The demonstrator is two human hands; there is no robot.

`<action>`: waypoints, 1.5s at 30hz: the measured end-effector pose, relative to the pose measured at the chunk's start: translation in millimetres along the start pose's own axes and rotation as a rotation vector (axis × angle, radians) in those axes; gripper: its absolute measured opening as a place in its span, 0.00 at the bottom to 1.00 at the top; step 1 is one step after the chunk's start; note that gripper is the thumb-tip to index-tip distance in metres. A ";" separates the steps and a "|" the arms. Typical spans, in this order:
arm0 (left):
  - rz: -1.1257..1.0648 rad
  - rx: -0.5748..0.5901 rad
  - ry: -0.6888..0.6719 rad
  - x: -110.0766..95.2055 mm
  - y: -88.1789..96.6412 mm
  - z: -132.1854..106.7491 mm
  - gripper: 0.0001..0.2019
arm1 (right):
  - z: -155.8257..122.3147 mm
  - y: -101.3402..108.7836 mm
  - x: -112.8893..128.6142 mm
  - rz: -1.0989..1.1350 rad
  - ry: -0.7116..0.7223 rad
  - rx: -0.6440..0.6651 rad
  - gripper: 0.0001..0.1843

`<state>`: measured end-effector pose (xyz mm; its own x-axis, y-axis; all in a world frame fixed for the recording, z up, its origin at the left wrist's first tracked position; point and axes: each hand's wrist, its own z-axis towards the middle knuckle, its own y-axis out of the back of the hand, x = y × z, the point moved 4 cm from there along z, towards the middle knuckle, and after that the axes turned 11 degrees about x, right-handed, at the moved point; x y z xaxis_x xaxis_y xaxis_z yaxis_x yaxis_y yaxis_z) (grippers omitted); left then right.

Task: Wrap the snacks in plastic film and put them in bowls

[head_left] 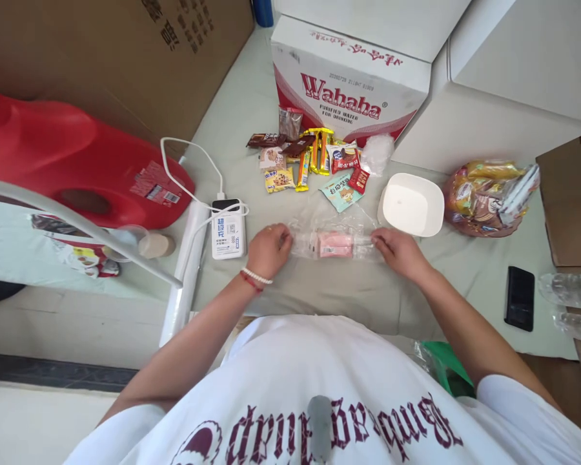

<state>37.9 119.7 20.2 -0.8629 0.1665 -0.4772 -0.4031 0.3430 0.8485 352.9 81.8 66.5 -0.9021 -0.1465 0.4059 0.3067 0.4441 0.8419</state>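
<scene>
A clear plastic bag (333, 245) with a pink snack pack inside lies stretched across the grey-green cloth in front of me. My left hand (270, 250) pinches the bag's left end with closed fingers. At the bag's right end, my right hand (401, 252) grips it in the same closed way. Just beyond the bag lies a pile of small wrapped snacks (310, 161), including chocolate bars, yellow sticks and biscuit packs.
A white bowl (411, 205) sits right of the snacks, with a full bag of snacks (489, 196) past it. A Wahaha carton (348, 84) stands behind. A power bank (228, 228) with cable, a plastic roll (186, 271) and a red container (68, 161) lie left; a black phone (519, 298) lies right.
</scene>
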 end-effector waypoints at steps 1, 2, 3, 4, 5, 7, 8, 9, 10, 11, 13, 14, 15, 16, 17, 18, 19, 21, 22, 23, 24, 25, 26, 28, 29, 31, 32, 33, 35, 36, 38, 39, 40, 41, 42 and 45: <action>0.046 -0.061 0.066 -4.1 1.5 9.5 0.12 | 11.8 10.2 2.8 -0.120 -0.043 0.007 0.17; 0.073 -0.112 0.113 -7.9 1.5 17.2 0.12 | 24.0 18.7 7.6 -0.225 -0.067 0.010 0.18; 0.082 -0.153 0.146 -10.8 0.1 23.1 0.14 | 36.6 25.6 14.3 -0.300 -0.070 0.001 0.18; 0.075 -0.182 0.164 -12.8 -2.2 27.0 0.17 | 49.7 30.8 22.6 -0.341 -0.050 -0.024 0.18; 0.055 -0.202 0.169 -13.8 -5.2 29.2 0.19 | 63.1 33.8 31.8 -0.354 -0.005 -0.054 0.18; -0.008 -0.232 0.167 -12.6 -10.9 29.3 0.22 | 91.0 32.1 49.5 -0.347 0.116 -0.083 0.18; -0.043 -0.248 0.161 -11.1 -12.9 28.0 0.23 | 104.9 27.5 56.4 -0.344 0.170 -0.069 0.19; -0.078 -0.262 0.150 -9.4 -14.4 26.4 0.25 | 118.3 21.4 61.6 -0.343 0.211 -0.042 0.22; -0.112 -0.271 0.134 -8.1 -15.3 25.0 0.27 | 130.9 14.8 64.8 -0.343 0.233 -0.012 0.26; -0.142 -0.269 0.114 -7.5 -16.1 24.3 0.31 | 142.4 8.7 66.1 -0.342 0.233 0.012 0.28; -0.176 -0.233 0.077 -8.8 -17.5 25.3 0.39 | 161.2 1.0 64.2 -0.330 0.180 0.041 0.27; -0.179 -0.209 0.073 -10.3 -18.0 27.0 0.43 | 168.2 -0.1 62.0 -0.315 0.144 0.055 0.24; -0.175 -0.189 0.082 -11.9 -18.2 29.4 0.47 | 173.3 0.5 59.6 -0.299 0.109 0.075 0.21; -0.168 -0.174 0.102 -13.6 -18.2 32.3 0.49 | 176.4 2.8 57.8 -0.284 0.083 0.099 0.17; -0.161 -0.160 0.126 -15.2 -18.0 35.6 0.51 | 176.9 6.7 57.1 -0.277 0.071 0.117 0.14; -0.153 -0.144 0.150 -16.8 -17.9 39.2 0.52 | 174.4 11.8 58.0 -0.278 0.074 0.122 0.12; -0.144 -0.125 0.170 -18.3 -18.0 42.7 0.51 | 168.8 17.3 60.9 -0.290 0.094 0.114 0.11; -0.110 -0.079 0.184 -20.8 -18.9 48.7 0.46 | 147.3 25.6 71.8 -0.338 0.165 0.075 0.11; -0.089 -0.061 0.179 -21.2 -19.5 50.6 0.40 | 132.2 26.3 78.6 -0.371 0.197 0.060 0.12; -0.071 -0.052 0.172 -20.4 -19.9 51.5 0.33 | 115.3 23.6 85.1 -0.406 0.221 0.063 0.14; -0.063 -0.054 0.165 -18.1 -20.0 51.0 0.25 | 97.7 17.5 90.9 -0.442 0.240 0.084 0.15; -0.068 -0.064 0.155 -14.5 -19.6 49.2 0.19 | 80.5 8.3 95.3 -0.475 0.258 0.125 0.16; -0.086 -0.078 0.137 -9.8 -18.6 45.9 0.14 | 64.5 -3.2 97.9 -0.501 0.282 0.172 0.18; -0.151 -0.110 0.080 1.5 -14.3 35.2 0.09 | 39.9 -27.5 96.7 -0.513 0.334 0.237 0.21; -0.192 -0.126 0.047 6.8 -10.7 27.9 0.07 | 32.3 -38.4 93.0 -0.496 0.350 0.238 0.23; -0.295 -0.146 0.017 14.0 -2.0 11.6 0.05 | 25.8 -55.9 81.6 -0.427 0.355 0.191 0.26; -0.370 -0.136 0.018 14.3 1.7 3.9 0.04 | 25.5 -62.8 75.7 -0.383 0.356 0.157 0.27; -0.459 -0.104 0.019 11.0 4.0 -2.7 0.04 | 26.0 -68.8 70.7 -0.339 0.357 0.122 0.27; -0.642 0.008 -0.018 -7.2 3.4 -10.1 0.04 | 27.1 -77.6 65.2 -0.260 0.366 0.058 0.26; -0.698 0.063 -0.061 -20.8 1.1 -10.4 0.05 | 26.6 -80.4 64.6 -0.224 0.372 0.030 0.25; -0.661 0.086 -0.129 -48.0 -5.1 -4.4 0.06 | 22.2 -81.6 65.5 -0.143 0.383 -0.021 0.24; -0.587 0.079 -0.152 -59.6 -9.5 1.5 0.08 | 18.6 -80.3 66.4 -0.089 0.398 -0.033 0.24; -0.496 0.086 -0.175 -69.6 -15.0 8.3 0.10 | 14.5 -77.6 66.7 -0.020 0.418 -0.037 0.23; -0.407 0.107 -0.191 -77.2 -21.2 15.4 0.12 | 10.9 -73.5 65.5 0.061 0.422 -0.042 0.22; -0.319 0.140 -0.199 -82.4 -27.6 21.8 0.13 | 8.4 -68.0 62.0 0.146 0.394 -0.064 0.21; -0.110 0.222 -0.185 -87.8 -40.6 31.7 0.14 | 8.3 -47.7 37.8 0.241 0.083 -0.272 0.22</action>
<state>139.7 120.4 20.4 -0.7394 0.2759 -0.6142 -0.3968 0.5584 0.7285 301.7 62.4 38.7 -0.7702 -0.1424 0.6217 0.5866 0.2247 0.7781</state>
